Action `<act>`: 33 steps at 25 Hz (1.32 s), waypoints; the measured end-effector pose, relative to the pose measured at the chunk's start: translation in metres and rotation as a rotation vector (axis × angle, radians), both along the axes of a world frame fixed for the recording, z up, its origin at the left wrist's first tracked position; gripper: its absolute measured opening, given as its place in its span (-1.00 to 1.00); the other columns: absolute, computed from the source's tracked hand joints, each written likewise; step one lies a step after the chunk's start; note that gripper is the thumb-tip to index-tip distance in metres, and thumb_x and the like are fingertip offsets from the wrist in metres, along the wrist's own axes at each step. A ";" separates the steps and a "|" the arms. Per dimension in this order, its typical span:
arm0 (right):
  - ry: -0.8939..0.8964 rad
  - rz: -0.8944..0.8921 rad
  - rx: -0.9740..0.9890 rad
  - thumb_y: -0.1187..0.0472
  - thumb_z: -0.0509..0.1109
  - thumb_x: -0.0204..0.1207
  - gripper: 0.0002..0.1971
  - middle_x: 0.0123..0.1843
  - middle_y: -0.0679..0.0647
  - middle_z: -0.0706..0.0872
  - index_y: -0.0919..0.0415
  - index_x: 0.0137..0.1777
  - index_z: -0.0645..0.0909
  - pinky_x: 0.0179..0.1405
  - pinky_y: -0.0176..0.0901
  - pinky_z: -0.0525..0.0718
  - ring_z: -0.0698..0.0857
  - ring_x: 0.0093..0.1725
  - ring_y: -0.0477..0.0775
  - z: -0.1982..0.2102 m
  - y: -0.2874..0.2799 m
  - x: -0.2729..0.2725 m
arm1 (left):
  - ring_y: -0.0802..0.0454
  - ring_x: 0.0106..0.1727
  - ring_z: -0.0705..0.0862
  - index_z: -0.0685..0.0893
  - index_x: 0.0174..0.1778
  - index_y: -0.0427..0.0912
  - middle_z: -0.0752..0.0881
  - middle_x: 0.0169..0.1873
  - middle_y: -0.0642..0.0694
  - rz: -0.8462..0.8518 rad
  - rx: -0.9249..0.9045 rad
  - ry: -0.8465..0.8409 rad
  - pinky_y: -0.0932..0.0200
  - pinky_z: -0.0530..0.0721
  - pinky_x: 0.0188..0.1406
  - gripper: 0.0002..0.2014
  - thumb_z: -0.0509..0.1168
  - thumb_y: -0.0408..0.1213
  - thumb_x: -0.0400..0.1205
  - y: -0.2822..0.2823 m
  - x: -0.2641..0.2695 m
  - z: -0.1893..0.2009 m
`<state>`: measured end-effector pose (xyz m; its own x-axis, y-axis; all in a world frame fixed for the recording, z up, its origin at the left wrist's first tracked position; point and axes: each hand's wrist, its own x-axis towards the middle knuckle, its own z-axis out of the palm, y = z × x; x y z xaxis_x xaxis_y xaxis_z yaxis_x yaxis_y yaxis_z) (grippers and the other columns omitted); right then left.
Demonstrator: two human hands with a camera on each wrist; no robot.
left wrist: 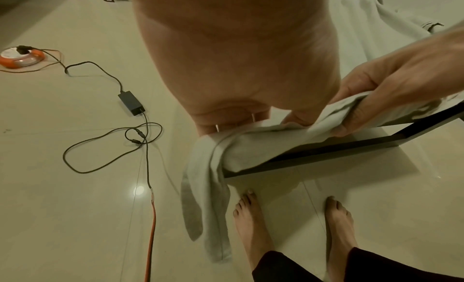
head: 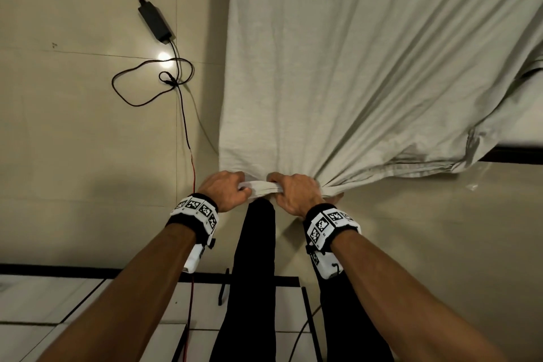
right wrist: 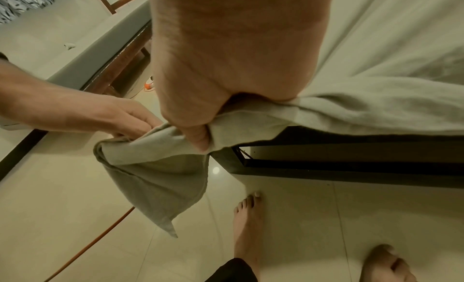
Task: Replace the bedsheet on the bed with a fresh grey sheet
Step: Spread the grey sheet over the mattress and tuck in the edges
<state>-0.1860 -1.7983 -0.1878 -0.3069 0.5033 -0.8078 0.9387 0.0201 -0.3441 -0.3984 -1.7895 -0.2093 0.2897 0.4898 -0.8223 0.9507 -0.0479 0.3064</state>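
Note:
A pale grey sheet (head: 352, 67) lies spread over the bed and is pulled into folds toward me. Both hands hold its near edge, bunched between them, just off the bed's corner. My left hand (head: 232, 186) grips the bunched corner, and a loose tail of sheet (left wrist: 208, 197) hangs down from it. Beside it my right hand (head: 283, 188) has its fingers curled round the gathered edge (right wrist: 251, 123). In the right wrist view the thumb (right wrist: 198, 137) presses into the cloth. The dark bed frame (right wrist: 351, 167) shows below the sheet.
A black power adapter (head: 155, 22) and its looped cable (head: 147, 85) lie on the tiled floor left of the bed. A red-orange cord (left wrist: 152, 226) runs toward me, and an orange extension reel (left wrist: 20, 58) sits further left. My bare feet (left wrist: 251, 216) stand by the bed corner.

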 end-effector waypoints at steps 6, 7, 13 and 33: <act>-0.006 0.005 -0.052 0.00 0.30 0.65 -0.66 0.21 0.12 0.81 -0.17 0.41 0.58 0.17 0.14 0.62 0.77 0.23 0.31 -0.001 -0.001 0.008 | -0.26 0.24 0.71 0.61 0.44 0.07 0.77 0.22 -0.24 0.021 -0.058 0.027 0.01 0.59 0.10 -0.59 0.24 0.07 0.69 -0.006 0.010 0.008; -0.003 0.006 -0.065 0.00 0.30 0.65 -0.67 0.21 0.12 0.81 -0.16 0.40 0.58 0.17 0.13 0.62 0.77 0.24 0.31 -0.002 -0.001 0.011 | -0.27 0.26 0.70 0.61 0.45 0.05 0.76 0.23 -0.25 0.010 -0.084 0.047 -0.01 0.59 0.13 -0.58 0.23 0.08 0.69 -0.007 0.014 0.009; 0.072 -0.124 -0.140 -0.03 0.36 0.60 -0.51 0.32 0.09 0.80 -0.15 0.54 0.55 0.32 0.14 0.66 0.74 0.32 0.28 -0.012 -0.024 0.029 | -0.26 0.15 0.72 0.69 0.14 -0.16 0.78 0.09 -0.24 -0.039 -0.072 0.063 0.01 0.62 0.03 -0.55 0.25 0.14 0.59 0.003 0.032 0.006; -0.125 -1.248 0.687 0.14 0.46 0.50 -0.84 -0.01 0.09 0.78 0.14 0.03 0.76 0.01 -0.07 0.68 0.74 -0.02 0.16 0.014 0.044 0.371 | -0.12 -0.16 0.65 0.65 -0.15 -0.08 0.67 -0.19 -0.01 -0.192 0.332 -0.280 0.02 0.63 -0.16 -0.86 0.21 -0.16 0.61 0.101 0.369 0.033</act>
<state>0.1849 -1.7546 -0.1742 0.6738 0.6816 -0.2855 0.4889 -0.7009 -0.5194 -0.0294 -1.6881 -0.1763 0.5890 0.6288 -0.5076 0.7980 -0.3532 0.4884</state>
